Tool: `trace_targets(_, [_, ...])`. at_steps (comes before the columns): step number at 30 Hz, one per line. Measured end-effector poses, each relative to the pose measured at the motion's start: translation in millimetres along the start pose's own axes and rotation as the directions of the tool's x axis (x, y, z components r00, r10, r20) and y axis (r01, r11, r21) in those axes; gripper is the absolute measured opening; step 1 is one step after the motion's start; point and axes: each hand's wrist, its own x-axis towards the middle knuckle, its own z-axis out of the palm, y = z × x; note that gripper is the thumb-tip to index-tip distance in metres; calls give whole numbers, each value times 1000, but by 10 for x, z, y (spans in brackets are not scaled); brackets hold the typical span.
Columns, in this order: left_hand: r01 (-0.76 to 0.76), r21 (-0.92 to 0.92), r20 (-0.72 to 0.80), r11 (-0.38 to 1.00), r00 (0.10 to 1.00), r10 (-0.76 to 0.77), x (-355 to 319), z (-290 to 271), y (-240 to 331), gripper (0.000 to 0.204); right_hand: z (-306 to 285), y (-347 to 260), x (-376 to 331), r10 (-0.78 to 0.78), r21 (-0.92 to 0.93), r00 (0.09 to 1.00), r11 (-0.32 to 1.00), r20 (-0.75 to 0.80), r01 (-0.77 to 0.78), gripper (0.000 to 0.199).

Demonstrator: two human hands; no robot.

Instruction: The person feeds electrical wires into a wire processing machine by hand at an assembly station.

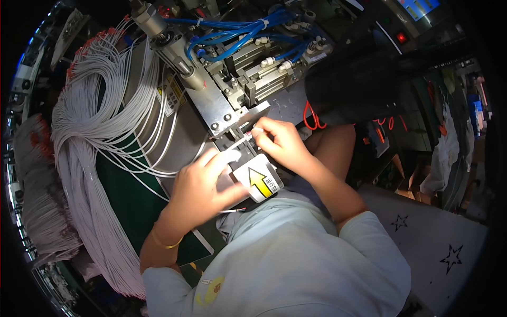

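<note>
My right hand (282,145) is closed in a pinch on the end of a short white cable (242,141), right in front of the machine's metal block (214,103). To the left, my left hand (198,187) is slightly blurred, its thumb spread away from its fingers. White covers its forward fingertip, which lies near the cable. Beneath the two hands is a white plate with a yellow arrow (257,180). Another cable's stripped end (237,210) sticks out below my left hand. My right fingers hide the tip of the pinched cable.
A large bundle of white cables (90,132) drapes over the left side, some strands reaching toward my left hand. Blue air hoses (232,39) run across the machine. A dark cylindrical shape (346,79) and orange-handled scissors (312,117) are at the right.
</note>
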Motion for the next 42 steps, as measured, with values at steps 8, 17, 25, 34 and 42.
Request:
trace_targets(8, [202,-199,66,959,979,-193,-114,-25,-165,18,60,-280,-40,-248,4,931,966,-267,259,11])
trace_targets(17, [148,-408,-104,901,973,-207,30,130,-240,9,140,-353,-44,-417,-4,892,906,-174,423,10])
trace_targets(25, [43,-237,-168,971,982,-85,19,124,-234,8,155,-408,-59,-393,44,904,913,-169,405,8])
trace_targets(34, [159,-491,-34,857,979,-201,40,142,-236,5,83,-474,-41,-268,101,962,957,-53,273,9])
trace_targets(42, [147,-600,-57,786,973,-225,31,234,-340,2,46,-412,-77,-299,-28,952,954,-68,298,9])
